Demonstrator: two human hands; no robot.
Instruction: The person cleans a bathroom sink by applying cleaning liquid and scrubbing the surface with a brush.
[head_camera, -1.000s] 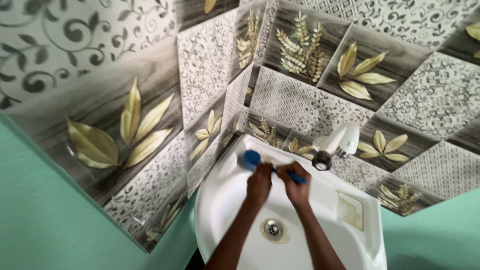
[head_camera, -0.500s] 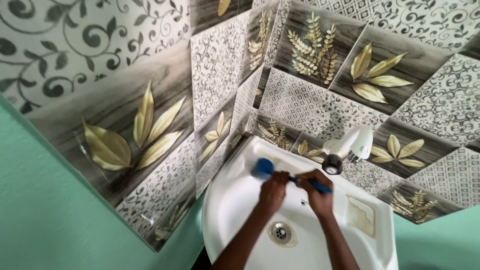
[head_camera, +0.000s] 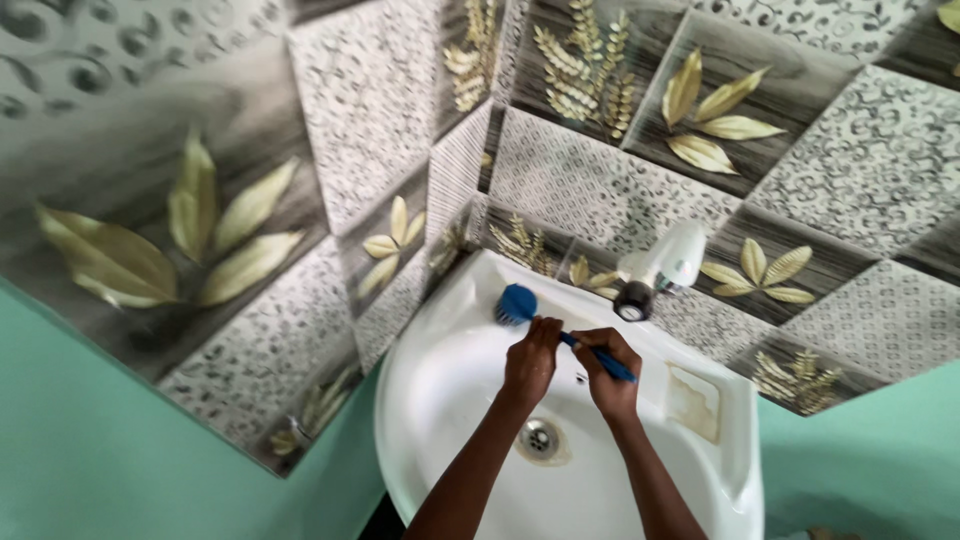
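Observation:
Both my hands grip a blue scrubbing brush over a white corner washbasin. My left hand holds the handle close to the round brush head. My right hand holds the far end of the blue handle. The brush head presses against the basin's back rim, near the tiled corner. The drain lies just below my hands.
A white tap with a dark spout juts from the tiled wall to the right of the brush. A stained soap recess sits on the basin's right ledge. Patterned leaf tiles cover both walls above green paint.
The view has shifted, so the basin sits further right and lower in frame. My hands stay on the brush, with its head still at the basin's back rim.

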